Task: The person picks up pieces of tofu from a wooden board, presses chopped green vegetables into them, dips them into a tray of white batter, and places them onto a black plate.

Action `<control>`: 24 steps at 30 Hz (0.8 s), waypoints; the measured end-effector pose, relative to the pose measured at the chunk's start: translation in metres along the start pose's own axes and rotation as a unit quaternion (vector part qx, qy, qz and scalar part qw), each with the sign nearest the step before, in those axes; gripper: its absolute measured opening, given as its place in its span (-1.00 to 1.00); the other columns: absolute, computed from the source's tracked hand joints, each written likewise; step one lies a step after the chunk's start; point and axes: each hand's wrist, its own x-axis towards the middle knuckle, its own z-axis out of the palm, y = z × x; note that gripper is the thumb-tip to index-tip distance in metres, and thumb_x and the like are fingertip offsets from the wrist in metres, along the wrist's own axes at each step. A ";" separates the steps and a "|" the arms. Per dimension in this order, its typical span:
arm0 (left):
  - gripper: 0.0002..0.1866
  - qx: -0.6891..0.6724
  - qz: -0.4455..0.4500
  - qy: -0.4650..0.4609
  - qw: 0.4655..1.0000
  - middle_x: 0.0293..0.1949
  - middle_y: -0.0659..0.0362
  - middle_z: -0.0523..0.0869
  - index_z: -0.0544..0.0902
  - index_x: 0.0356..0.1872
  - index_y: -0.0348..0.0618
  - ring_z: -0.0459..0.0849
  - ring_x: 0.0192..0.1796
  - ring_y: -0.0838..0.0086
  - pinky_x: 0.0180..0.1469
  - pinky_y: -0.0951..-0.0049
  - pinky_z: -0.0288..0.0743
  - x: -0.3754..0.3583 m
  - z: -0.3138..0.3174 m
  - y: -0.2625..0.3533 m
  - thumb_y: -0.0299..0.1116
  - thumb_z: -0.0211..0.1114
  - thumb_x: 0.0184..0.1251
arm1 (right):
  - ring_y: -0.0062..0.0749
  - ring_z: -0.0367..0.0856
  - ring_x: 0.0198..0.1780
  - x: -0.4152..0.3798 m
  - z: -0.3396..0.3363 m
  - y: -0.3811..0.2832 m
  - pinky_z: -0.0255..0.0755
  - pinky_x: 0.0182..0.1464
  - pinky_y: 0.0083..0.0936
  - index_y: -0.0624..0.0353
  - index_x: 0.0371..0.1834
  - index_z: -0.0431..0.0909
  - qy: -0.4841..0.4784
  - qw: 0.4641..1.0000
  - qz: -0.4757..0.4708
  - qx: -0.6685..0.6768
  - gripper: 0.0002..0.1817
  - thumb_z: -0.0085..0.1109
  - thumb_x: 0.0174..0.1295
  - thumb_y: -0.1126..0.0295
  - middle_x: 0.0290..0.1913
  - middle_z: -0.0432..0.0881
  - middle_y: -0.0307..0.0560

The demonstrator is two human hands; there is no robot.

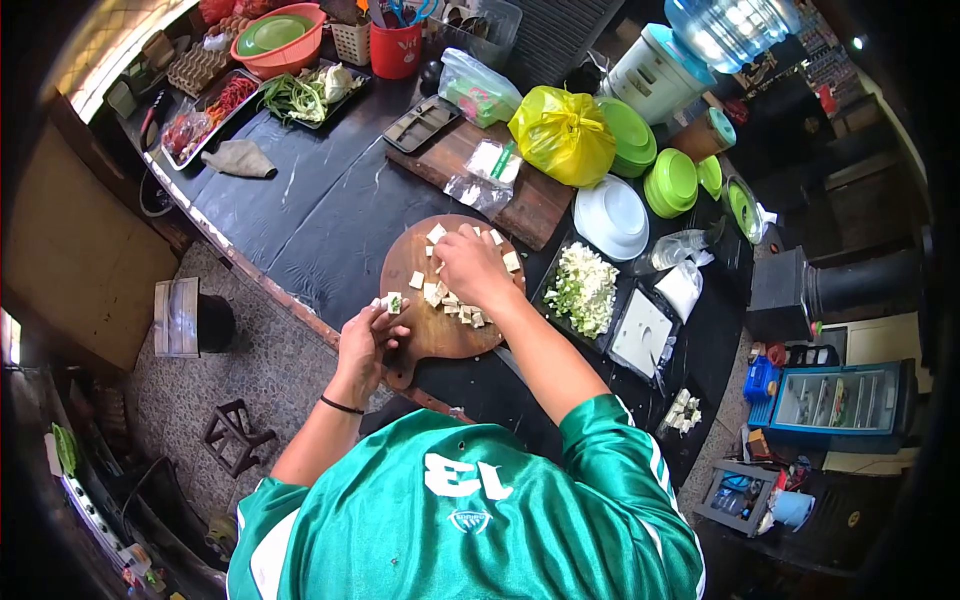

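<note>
Pinched between the fingertips of my left hand (366, 338) is a tofu cube (393, 302) with a green filling in its top. That hand is just off the left edge of a round wooden cutting board (420, 330). My right hand (470, 262) reaches over the board's upper part, its fingers bent down among cut tofu cubes (465, 313). Its fingertips are mostly hidden, so what they pinch cannot be made out. More cubes lie scattered around the board. Right of it stands a black tray of chopped white and green vegetables (582, 290).
A white block in a black tray (642, 330) and a small pile of filled cubes (683, 412) are at the right. Behind the board are a wooden slab (535, 210), a yellow plastic bag (563, 135) and white bowls (612, 218). Trays of vegetables (312, 95) stand far left.
</note>
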 end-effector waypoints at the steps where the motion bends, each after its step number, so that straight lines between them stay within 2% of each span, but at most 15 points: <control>1: -0.61 -0.002 0.001 0.002 1.000 0.09 0.17 0.91 0.72 0.22 -0.18 0.82 -0.24 0.50 -0.20 0.56 0.55 0.001 -0.002 0.000 -0.15 0.09 0.71 | -0.16 0.63 0.15 0.001 0.005 -0.001 0.43 0.21 -0.06 -0.03 -0.08 0.81 0.032 0.999 -0.020 -0.027 -0.81 0.26 0.31 0.39 0.03 0.75 -0.20; 8: -0.59 -0.019 0.006 0.010 1.000 0.09 0.15 0.91 0.72 0.24 -0.21 0.81 -0.25 0.51 -0.23 0.58 0.57 -0.002 -0.009 -0.006 -0.16 0.06 0.74 | -0.20 0.63 0.23 0.004 0.016 -0.023 0.42 0.19 -0.11 0.01 -0.11 0.79 -0.050 0.996 -0.066 -0.037 -0.74 0.49 0.15 0.22 0.00 0.75 -0.15; 9: -0.59 -0.021 0.009 0.015 1.000 0.10 0.14 0.90 0.72 0.24 -0.22 0.81 -0.25 0.51 -0.24 0.59 0.57 -0.003 -0.008 -0.006 -0.16 0.05 0.74 | -0.20 0.64 0.20 0.005 0.018 -0.025 0.42 0.19 -0.11 0.01 -0.10 0.76 -0.032 0.996 -0.066 -0.047 -0.71 0.51 0.13 0.23 -0.02 0.75 -0.15; 16: -0.57 -0.021 0.011 0.004 1.000 0.12 0.13 0.90 0.70 0.25 -0.24 0.81 -0.24 0.52 -0.22 0.60 0.59 -0.003 -0.010 -0.005 -0.15 0.03 0.75 | -0.15 0.64 0.17 0.005 0.019 -0.015 0.42 0.17 -0.13 0.02 -0.06 0.71 -0.009 0.997 -0.066 -0.027 -0.78 0.36 0.23 0.32 -0.04 0.74 -0.12; 18: -0.56 -0.024 0.006 0.013 1.000 0.12 0.12 0.89 0.70 0.26 -0.25 0.81 -0.23 0.52 -0.23 0.61 0.59 -0.003 -0.010 -0.005 -0.15 0.03 0.75 | -0.13 0.64 0.16 0.005 0.011 -0.012 0.41 0.17 -0.10 0.00 -0.07 0.73 0.009 0.999 -0.040 -0.016 -0.81 0.30 0.27 0.34 -0.05 0.73 -0.10; 22: -0.57 -0.033 0.010 0.011 0.999 0.12 0.12 0.90 0.69 0.26 -0.25 0.81 -0.24 0.53 -0.24 0.61 0.58 -0.003 -0.010 -0.004 -0.15 0.04 0.75 | -0.17 0.63 0.17 -0.014 -0.006 -0.022 0.39 0.18 -0.10 -0.03 -0.07 0.75 -0.037 0.998 -0.034 -0.030 -0.80 0.34 0.24 0.31 -0.03 0.71 -0.16; 24: -0.57 -0.032 0.006 0.016 0.999 0.11 0.13 0.90 0.69 0.25 -0.24 0.81 -0.24 0.53 -0.23 0.60 0.58 -0.003 -0.010 -0.004 -0.14 0.04 0.75 | -0.24 0.60 0.19 -0.031 -0.006 -0.027 0.38 0.16 -0.10 -0.07 -0.09 0.77 -0.015 0.993 -0.094 -0.063 -0.81 0.37 0.24 0.26 -0.01 0.69 -0.23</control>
